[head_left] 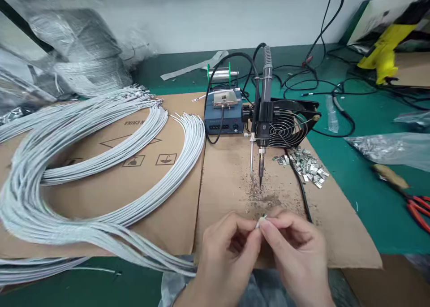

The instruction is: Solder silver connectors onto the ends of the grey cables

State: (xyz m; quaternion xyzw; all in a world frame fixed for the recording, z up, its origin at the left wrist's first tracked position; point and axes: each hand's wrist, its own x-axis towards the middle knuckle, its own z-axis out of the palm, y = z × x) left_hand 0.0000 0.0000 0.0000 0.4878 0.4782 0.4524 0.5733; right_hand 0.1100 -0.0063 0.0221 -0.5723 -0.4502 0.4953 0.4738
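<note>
While both hands meet low in the middle of the view, the left hand (pixel 228 248) and right hand (pixel 295 248) pinch one small metal terminal (pixel 261 220) between thumbs and fingertips, just in front of the soldering iron (pixel 263 132), which is clamped upright with its tip pointing down at a scorched patch of cardboard (pixel 231 181). A wire end seems to sit in the terminal, though it is too small to be sure. Doing this well likely means holding the piece steady and keeping fingertips clear of the hot tip. More loose terminals (pixel 307 166) lie in a pile to the right, beside a small fan (pixel 289 125). Long grey wire bundles (pixel 83 163) curve across the left of the green bench (pixel 356 195).
</note>
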